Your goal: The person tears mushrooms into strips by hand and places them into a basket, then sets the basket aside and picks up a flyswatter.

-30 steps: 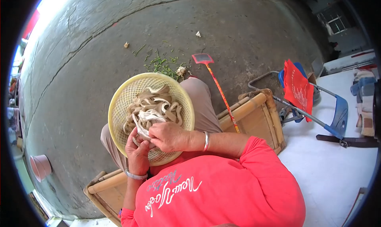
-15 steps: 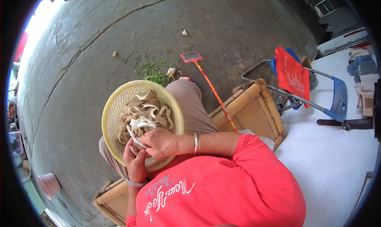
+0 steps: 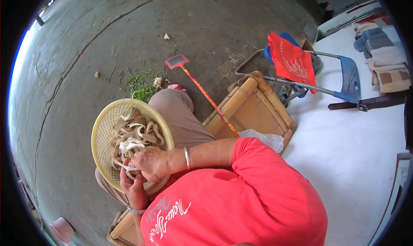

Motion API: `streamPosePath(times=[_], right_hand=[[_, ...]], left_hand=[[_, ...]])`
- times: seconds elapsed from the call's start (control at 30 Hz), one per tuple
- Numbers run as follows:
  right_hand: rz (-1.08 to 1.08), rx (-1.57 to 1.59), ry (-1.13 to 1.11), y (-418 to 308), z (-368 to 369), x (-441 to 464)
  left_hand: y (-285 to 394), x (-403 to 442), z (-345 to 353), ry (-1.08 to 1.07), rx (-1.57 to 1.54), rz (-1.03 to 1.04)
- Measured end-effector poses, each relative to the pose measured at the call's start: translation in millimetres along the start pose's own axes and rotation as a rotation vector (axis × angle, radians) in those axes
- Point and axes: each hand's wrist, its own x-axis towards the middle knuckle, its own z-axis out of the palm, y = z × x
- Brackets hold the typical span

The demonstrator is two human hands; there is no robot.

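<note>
Pinching a pale strip [image 3: 130, 168] in left hand [image 3: 135, 192] and right hand [image 3: 151, 163] over basket [image 3: 102, 143], seemingly tearing, calling for steady tension.

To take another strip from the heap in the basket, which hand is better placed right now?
Probably the right hand: it sits over the basket, close beside the heap of strips. The left hand sits farther back and appears to be pinching a whitish strip.
</note>
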Motion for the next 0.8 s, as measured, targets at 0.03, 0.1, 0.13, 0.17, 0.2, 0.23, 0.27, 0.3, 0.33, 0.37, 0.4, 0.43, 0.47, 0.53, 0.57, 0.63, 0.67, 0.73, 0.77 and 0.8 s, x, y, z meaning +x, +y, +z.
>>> streamPosePath(times=[0.03,0.1,0.13,0.17,0.2,0.23,0.27,0.3,0.33,0.37,0.4,0.43,0.47,0.53,0.57,0.63,0.67,0.73,0.77,0.8], right_hand=[[-0.009,0.012,-0.008,2,3,1],[-0.018,0.026,-0.014,2,3,1],[-0.003,0.036,-0.042,0,-1,0],[0.011,0.049,-0.07,-1,-4,0],[0.008,0.054,-0.073,0,-8,-2],[-0.026,0.067,-0.077,0,-12,-4],[-0.067,0.082,-0.084,-1,-12,-1],[-0.089,0.074,-0.027,1,-8,1],[-0.102,0.079,-0.032,2,-4,3],[-0.1,0.038,0.03,6,-2,1],[-0.092,-0.005,0.094,7,-7,-3],[-0.111,-0.069,0.136,3,-15,-6],[-0.111,-0.066,0.136,5,-18,-5],[-0.116,-0.425,0.153,13,-19,-3],[-0.151,-0.479,0.223,20,-17,-2],[-0.139,-0.507,0.265,25,-26,-1],[-0.127,-0.539,0.308,27,-31,-2],[-0.157,-0.513,0.319,28,-36,-2],[-0.133,-0.529,0.341,28,-39,-3],[-0.11,-0.544,0.361,28,-42,-5]], left_hand=[[1,-1,3,0.035,-0.008,0.008],[1,0,7,0.042,0.002,0.026],[1,0,9,0.054,0.011,0.042],[3,0,14,0.054,0.013,0.039],[7,-2,19,0.065,0.003,0.018],[10,-4,20,0.086,-0.004,0.0],[10,-5,14,0.106,0.004,0.007],[9,-4,9,0.056,0.005,-0.008],[10,-3,7,0.0,0.003,-0.024],[11,-4,9,0.003,0.021,-0.024],[12,-3,9,0.006,0.023,-0.025],[12,-3,8,-0.02,-0.027,-0.042],[13,-3,6,-0.046,-0.077,-0.058],[6,-3,-2,-0.055,-0.14,-0.051],[4,-3,-5,-0.065,-0.206,-0.042],[5,-3,-7,-0.085,-0.236,-0.053],[6,-3,-8,-0.106,-0.269,-0.061],[11,-5,-3,-0.084,-0.285,-0.058],[14,-5,0,-0.076,-0.301,-0.061],[14,-5,0,-0.052,-0.3,-0.045]])
